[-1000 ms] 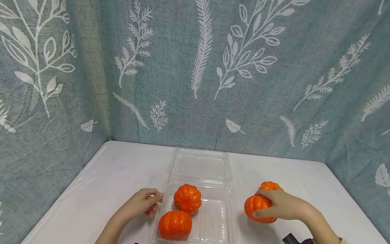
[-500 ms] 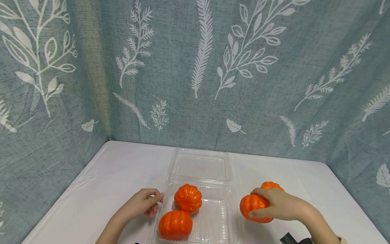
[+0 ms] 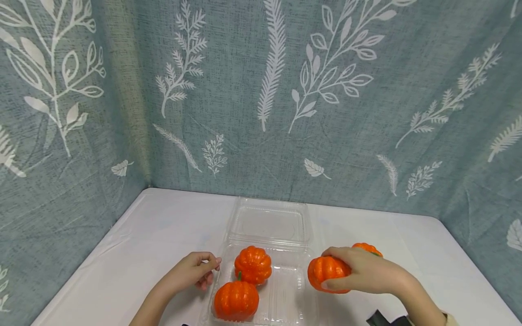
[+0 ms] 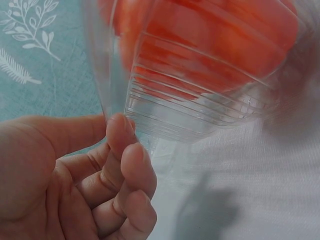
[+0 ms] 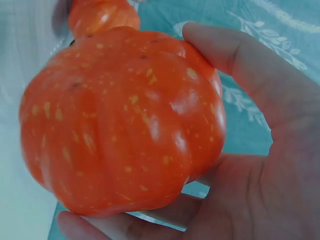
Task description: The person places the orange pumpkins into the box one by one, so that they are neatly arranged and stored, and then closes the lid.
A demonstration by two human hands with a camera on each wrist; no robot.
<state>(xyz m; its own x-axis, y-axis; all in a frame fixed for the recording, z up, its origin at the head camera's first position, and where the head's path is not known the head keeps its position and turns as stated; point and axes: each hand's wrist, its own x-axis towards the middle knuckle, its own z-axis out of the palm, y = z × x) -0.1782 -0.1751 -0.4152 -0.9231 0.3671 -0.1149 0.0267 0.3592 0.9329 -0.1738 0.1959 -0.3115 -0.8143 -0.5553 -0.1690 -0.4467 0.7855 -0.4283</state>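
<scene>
My right hand [image 3: 363, 271] grips an orange toy pumpkin [image 3: 326, 274] just over the right edge of an open clear plastic clamshell box [image 3: 285, 290]. In the right wrist view, thumb and fingers curl round the sides of this yellow-flecked pumpkin [image 5: 120, 120]. At the box's left side, my left hand [image 3: 191, 271] pinches the rim between thumb and index finger; its other fingers curl below. Inside the box's left half lie two pumpkins, one farther back [image 3: 253, 265] and one nearer [image 3: 236, 301] with a green stem. The ribbed box wall [image 4: 190, 120] shows close up in the left wrist view.
Another orange pumpkin [image 3: 367, 248] lies behind my right hand, partly hidden. The box's lid [image 3: 269, 220] lies folded back on the white tabletop [image 3: 175, 222]. A green-blue leaf-patterned curtain [image 3: 236, 90] stands along the back and sides. A black strap [image 3: 381, 319] shows by the right wrist.
My right hand has moved left with its pumpkin, away from the pumpkin behind it and up to the box's right edge. The left hand has stayed at the rim.
</scene>
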